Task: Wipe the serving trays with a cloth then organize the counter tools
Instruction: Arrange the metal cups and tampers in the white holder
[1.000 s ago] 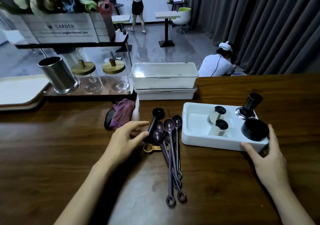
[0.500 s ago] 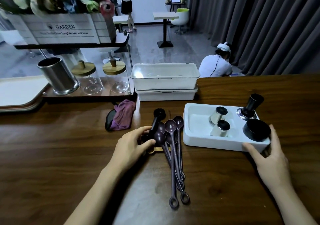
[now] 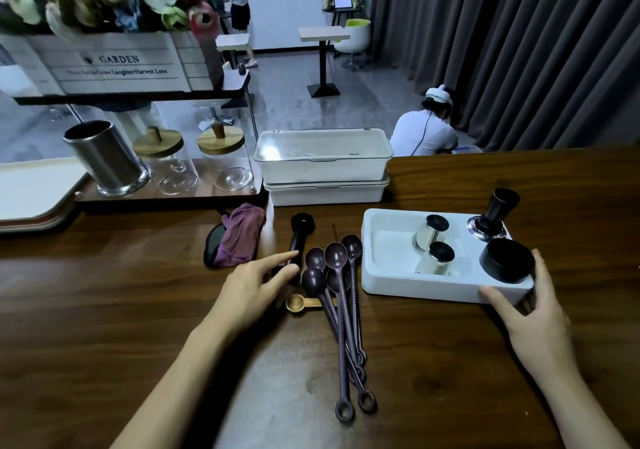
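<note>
A white tray [image 3: 388, 277] sits on the dark wooden counter [image 3: 104, 310]. It holds two steel cups [image 3: 429, 232], a tamper [image 3: 495, 213] and a round black puck [image 3: 507, 263]. My right hand [image 3: 530, 313] grips its near right corner, thumb on the front wall. Left of the tray lie several long purple spoons [image 3: 341, 310] in a bundle, a small wooden spoon [image 3: 298, 301] and a black scoop [image 3: 301, 230]. My left hand [image 3: 252, 286] pinches the near end of the scoop's handle between thumb and index finger. A purple cloth [image 3: 242, 234] lies crumpled further left.
Two stacked white bins [image 3: 322, 164] stand behind the tools. A low shelf at the back left carries a steel canister [image 3: 107, 157] and two glass jars [image 3: 166, 161], with a flower box above. Cream serving trays [image 3: 31, 185] are stacked at the far left. People are in the room beyond.
My left hand reached to the black scoop's handle and took its near end; the scoop's head has shifted slightly left. My right hand has stayed on the tray's corner.
</note>
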Demonstrator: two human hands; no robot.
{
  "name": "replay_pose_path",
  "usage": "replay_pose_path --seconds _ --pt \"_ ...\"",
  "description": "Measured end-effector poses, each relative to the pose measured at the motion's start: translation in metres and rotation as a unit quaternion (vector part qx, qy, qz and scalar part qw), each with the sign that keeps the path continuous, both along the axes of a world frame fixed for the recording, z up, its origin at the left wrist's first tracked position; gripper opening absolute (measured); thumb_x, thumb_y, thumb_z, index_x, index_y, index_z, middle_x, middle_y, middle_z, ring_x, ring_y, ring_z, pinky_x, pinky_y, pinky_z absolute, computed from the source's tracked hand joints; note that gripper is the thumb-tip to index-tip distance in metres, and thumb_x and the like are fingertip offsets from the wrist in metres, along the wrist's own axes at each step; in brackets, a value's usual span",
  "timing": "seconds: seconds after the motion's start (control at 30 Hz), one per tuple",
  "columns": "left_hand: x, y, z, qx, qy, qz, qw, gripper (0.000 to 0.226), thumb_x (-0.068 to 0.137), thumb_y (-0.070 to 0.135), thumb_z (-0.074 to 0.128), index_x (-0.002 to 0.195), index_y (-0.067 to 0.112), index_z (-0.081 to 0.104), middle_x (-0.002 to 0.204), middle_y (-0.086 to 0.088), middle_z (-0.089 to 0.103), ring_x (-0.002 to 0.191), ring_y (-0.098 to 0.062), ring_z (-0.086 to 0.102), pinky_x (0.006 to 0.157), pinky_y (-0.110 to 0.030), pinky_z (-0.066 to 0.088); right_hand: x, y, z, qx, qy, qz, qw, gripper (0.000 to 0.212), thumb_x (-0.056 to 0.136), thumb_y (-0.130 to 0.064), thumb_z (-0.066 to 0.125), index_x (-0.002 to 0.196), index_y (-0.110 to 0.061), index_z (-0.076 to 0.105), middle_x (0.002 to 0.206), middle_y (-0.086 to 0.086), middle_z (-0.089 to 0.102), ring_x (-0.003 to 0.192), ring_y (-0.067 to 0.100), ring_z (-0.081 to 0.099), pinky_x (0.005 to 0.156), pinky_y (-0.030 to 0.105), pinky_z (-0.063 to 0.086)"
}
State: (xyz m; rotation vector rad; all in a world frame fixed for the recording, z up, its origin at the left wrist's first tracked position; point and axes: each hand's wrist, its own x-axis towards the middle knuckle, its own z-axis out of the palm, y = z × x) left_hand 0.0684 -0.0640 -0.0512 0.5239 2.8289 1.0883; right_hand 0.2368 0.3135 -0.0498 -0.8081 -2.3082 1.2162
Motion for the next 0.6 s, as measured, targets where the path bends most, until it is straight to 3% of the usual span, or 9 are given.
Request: replay_pose_path --seconds 0.13,0.27,0.37,0.5,0.6 --pt "-0.018 0.0 0.01 0.038 -0.056 -0.038 0.997 0.04 0.097 0.069 0.04 0.131 0.059 0.059 0.132 0.027 0.064 0.129 0.008 0.052 0.111 -0.027 0.042 -0.001 0.0 0.0 -0.002 -0.002 -0.001 1.0 0.09 0.084 -0.046 0.073 0.153 -0.055 0.014 0.158 -0.004 0.039 0.142 0.029 0.04 0.112 0.053 0.036" --pt "-0.043 0.002 0.014 0.066 -0.122 -0.063 0.988 0.045 0.096 0.072 0.04 0.132 0.054 0.061 0.125 0.017 0.07 0.121 -0.001 0.061 0.111 -0.031 0.044 0.0 -0.001 0.001 -0.002 0.009 0.003 1.0 0.088 0.084 -0.045 0.073 0.146 -0.061 0.014 0.159 -0.004 0.039 0.143 0.028 0.04 0.113 0.052 0.036" --pt "-0.058 0.003 0.02 0.046 -0.132 -0.085 0.986 0.03 0.105 0.047 0.05 0.131 0.049 0.063 0.114 0.015 0.07 0.103 -0.004 0.064 0.096 -0.023 0.046 0.0 -0.002 0.002 0.0 0.012 0.004 1.0 0.087 0.085 -0.041 0.075 0.144 -0.061 0.015 0.158 -0.003 0.04 0.142 0.028 0.04 0.112 0.05 0.036" --pt "-0.067 0.008 0.025 0.034 -0.149 -0.101 0.983 0.032 0.106 0.024 0.052 0.125 0.046 0.067 0.075 0.001 0.061 0.066 -0.006 0.055 0.065 -0.019 0.046 0.0 -0.002 0.002 -0.001 0.01 0.003 1.0 0.089 0.085 -0.041 0.075 0.148 -0.059 0.014 0.158 -0.003 0.04 0.142 0.029 0.04 0.111 0.05 0.035" --pt "-0.068 0.009 0.022 0.063 -0.163 -0.078 0.982 0.033 0.105 0.017 0.053 0.121 0.037 0.073 0.07 -0.001 0.058 0.068 -0.011 0.055 0.061 -0.015 0.043 -0.001 -0.001 0.001 0.0 0.013 0.005 1.0 0.087 0.085 -0.042 0.074 0.144 -0.061 0.014 0.158 -0.002 0.04 0.142 0.029 0.04 0.111 0.05 0.036"
